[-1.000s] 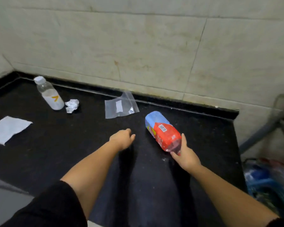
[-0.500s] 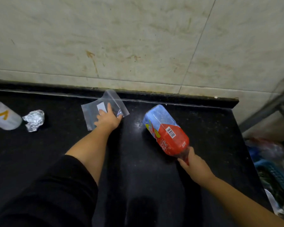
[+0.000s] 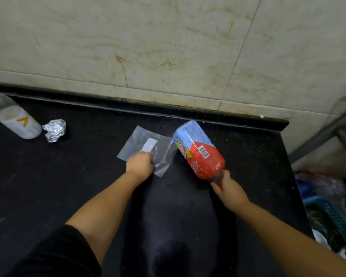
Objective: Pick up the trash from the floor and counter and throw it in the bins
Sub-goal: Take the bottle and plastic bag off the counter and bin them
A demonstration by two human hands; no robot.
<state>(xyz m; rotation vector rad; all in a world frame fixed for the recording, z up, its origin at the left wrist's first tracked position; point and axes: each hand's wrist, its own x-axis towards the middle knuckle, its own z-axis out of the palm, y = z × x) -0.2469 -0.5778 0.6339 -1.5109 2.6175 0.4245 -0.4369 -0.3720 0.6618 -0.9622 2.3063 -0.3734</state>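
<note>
A large plastic bottle with a red and blue label (image 3: 198, 149) is held tilted above the black counter (image 3: 68, 186), base pointing toward the wall. My right hand (image 3: 229, 189) is shut on its neck. A clear plastic zip bag (image 3: 148, 149) lies flat on the counter just left of the bottle. My left hand (image 3: 140, 163) presses on the bag's near edge with fingers curled, pinching it. Farther left lie a crumpled foil ball (image 3: 54, 129) and a small clear water bottle with a white label (image 3: 14, 116).
A tiled wall (image 3: 168, 47) rises behind the counter's raised back edge. Past the counter's right end, lower down, a blue basket (image 3: 328, 212) holds mixed trash. A grey metal frame (image 3: 324, 132) stands at the far right.
My left hand has slid back from the middle of the zip bag to its near edge and curled on it. The right hand keeps the big bottle lifted. The view shifted slightly.
</note>
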